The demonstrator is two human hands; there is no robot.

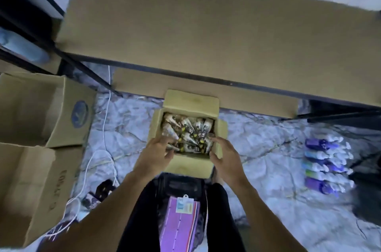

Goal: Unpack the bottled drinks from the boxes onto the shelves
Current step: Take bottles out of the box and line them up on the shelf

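box (pixel 189 164) sat full of bottles (pixel 189 134), shelf (pixel 185 25) held none; left hand (pixel 156 152) among them, grip unclear, right hand (pixel 226 157) gripped box rim.

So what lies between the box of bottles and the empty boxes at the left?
Head view: a white cable trails over the marbled floor between the box of bottles and the empty boxes.
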